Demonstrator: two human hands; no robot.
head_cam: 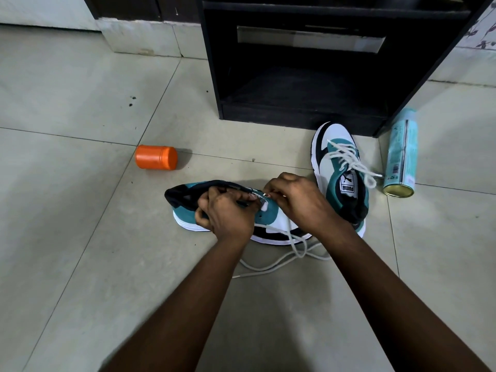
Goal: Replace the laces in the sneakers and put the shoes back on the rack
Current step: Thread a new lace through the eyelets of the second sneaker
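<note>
A teal, white and black sneaker (185, 210) lies on its side on the tiled floor in front of me. My left hand (224, 213) grips its upper by the eyelets. My right hand (292, 200) pinches the white lace (279, 260) at an eyelet; the lace's loose lengths trail onto the floor below the shoe. The second sneaker (339, 167) stands upright to the right, laced with a white lace, toe pointing at the black shoe rack (303, 114).
An orange jar (155, 157) lies on its side on the floor to the left. A pale teal spray can (401, 154) lies to the right of the second sneaker, beside the rack's corner. A wall and plinth run behind.
</note>
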